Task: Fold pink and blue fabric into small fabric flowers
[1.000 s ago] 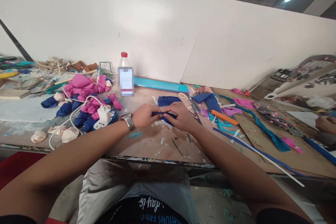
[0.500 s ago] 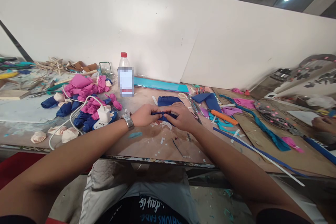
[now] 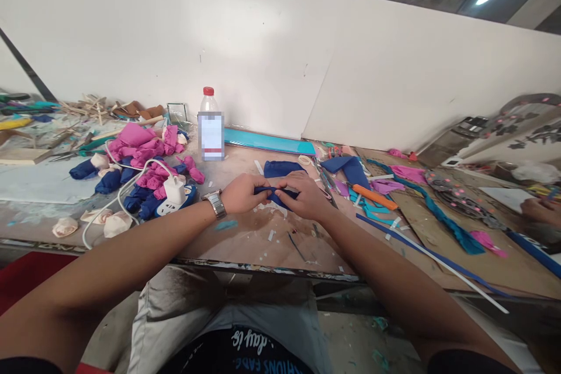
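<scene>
Between my two hands is a small folded piece of dark blue crepe paper or cloth (image 3: 279, 197), held just above the table. My left hand (image 3: 241, 193), with a metal watch on its wrist, pinches its left end. The fingers of my right hand (image 3: 304, 196) are closed on its right part. Just behind the hands lies a larger dark blue piece (image 3: 283, 169) of similar material. Part of the held piece is hidden by my fingers.
To the left are crumpled pink and blue rosettes (image 3: 140, 146), a power strip (image 3: 169, 205) with a white charger (image 3: 175, 188), and a bottle (image 3: 208, 102). Rightward lie an orange-handled cutter (image 3: 374, 196), blue strips (image 3: 421, 245) and another person's hand (image 3: 541, 209).
My fingers have shifted slightly on the blue piece, and more of it shows below my right fingers. Both hands stay in nearly the same place.
</scene>
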A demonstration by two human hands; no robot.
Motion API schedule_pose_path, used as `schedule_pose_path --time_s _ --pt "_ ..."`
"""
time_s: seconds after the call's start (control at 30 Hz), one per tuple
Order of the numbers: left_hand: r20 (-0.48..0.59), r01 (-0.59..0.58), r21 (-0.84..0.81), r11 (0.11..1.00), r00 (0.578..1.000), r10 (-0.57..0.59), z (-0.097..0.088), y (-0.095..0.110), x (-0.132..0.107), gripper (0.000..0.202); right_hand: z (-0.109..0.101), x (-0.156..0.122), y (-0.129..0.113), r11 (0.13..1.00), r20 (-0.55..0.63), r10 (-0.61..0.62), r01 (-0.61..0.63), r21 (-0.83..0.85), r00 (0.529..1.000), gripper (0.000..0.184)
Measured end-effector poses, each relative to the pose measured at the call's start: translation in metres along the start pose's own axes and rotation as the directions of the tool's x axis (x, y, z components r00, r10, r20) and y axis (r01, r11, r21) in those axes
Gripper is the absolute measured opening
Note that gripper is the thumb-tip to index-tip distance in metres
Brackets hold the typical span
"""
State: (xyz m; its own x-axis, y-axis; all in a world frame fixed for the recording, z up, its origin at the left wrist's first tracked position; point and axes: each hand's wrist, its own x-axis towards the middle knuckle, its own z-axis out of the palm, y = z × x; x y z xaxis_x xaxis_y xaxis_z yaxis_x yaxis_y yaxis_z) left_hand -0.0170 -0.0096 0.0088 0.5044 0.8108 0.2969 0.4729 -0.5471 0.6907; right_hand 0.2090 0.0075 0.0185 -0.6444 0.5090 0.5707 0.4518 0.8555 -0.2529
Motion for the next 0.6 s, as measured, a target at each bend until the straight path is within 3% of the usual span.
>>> schedule_pose_path --time_s 0.13,0.33,0.5,0.6 --pt "0.064 0.006 -0.143 0.99 0.998 0.003 0.003 -0.004 0.001 0.025 0.001 0.0 0.0 1.0 0.007 -0.014 0.014 0.024 1.0 0.012" --pt "0.207 0.215 -0.432 0.876 0.969 -0.136 0.009 -0.012 0.005 0.022 0.002 0.0 0.004 0.996 -0.004 -0.072 0.072 -0.056 0.997 0.011" --pt "0.271 0.326 -0.523 0.788 0.94 -0.209 0.007 -0.01 0.006 0.019 0.0 0.0 0.006 0.986 0.001 -0.134 0.133 -0.103 0.991 0.012" --pt "0.289 0.336 -0.554 0.762 0.936 -0.203 0.005 -0.007 0.006 0.032 -0.001 0.001 0.005 0.977 -0.001 -0.17 0.168 -0.133 0.985 0.011"
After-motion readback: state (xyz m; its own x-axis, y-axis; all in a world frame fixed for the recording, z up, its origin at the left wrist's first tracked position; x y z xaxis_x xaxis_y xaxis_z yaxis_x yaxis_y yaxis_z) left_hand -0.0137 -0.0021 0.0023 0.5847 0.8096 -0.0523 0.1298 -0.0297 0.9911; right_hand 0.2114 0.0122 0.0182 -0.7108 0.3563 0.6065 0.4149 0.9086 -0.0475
